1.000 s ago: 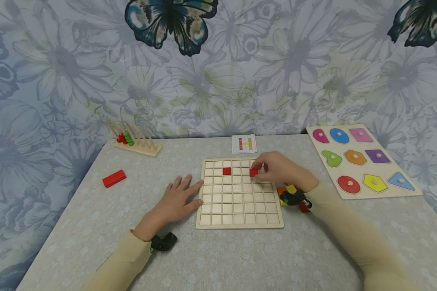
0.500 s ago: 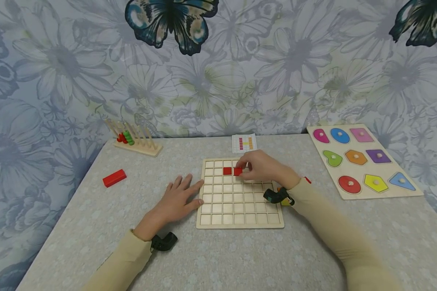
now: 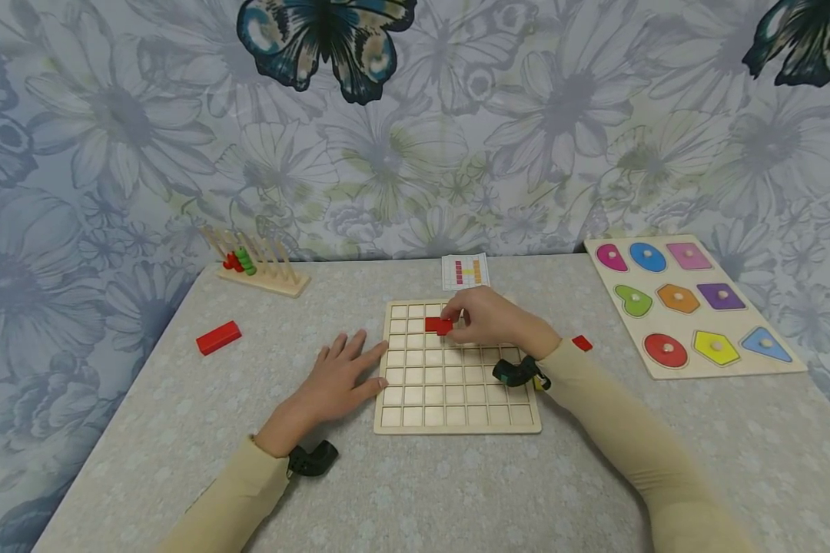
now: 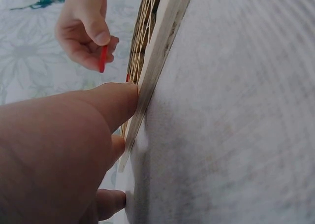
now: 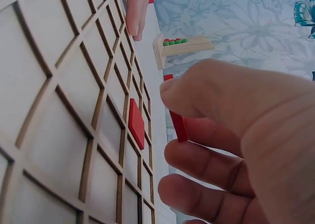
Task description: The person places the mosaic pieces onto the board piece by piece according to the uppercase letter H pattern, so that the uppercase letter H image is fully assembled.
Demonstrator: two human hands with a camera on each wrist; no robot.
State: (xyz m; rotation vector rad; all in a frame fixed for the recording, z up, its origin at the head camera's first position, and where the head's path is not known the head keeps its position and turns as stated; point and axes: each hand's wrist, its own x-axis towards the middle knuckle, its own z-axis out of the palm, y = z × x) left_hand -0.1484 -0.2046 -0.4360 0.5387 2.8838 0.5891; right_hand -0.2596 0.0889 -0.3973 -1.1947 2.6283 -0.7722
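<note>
A wooden grid board [image 3: 443, 395] lies on the table. My left hand [image 3: 328, 388] rests beside it, fingers spread, the thumb and index fingertip at its left edge. One red square tile [image 5: 137, 124] sits in a cell of the board's upper part. Between thumb and fingers my right hand [image 3: 491, 317] pinches another red tile [image 5: 178, 126]. In the right wrist view this tile is raised off the grid. From the head it overlaps the seated one. The left wrist view shows the held tile [image 4: 103, 59] edge-on.
A pattern card [image 3: 465, 270] lies behind the board. At left are a pegged counting rack [image 3: 270, 288] and a red block [image 3: 218, 338]. A shape puzzle [image 3: 674, 330] lies at right. Near the right forearm is a loose red tile [image 3: 582, 342]; yellow pieces are mostly hidden under the wrist.
My right hand has carried its red tile leftward across the board's upper part, to the seated red tile. The left hand has stayed where it was.
</note>
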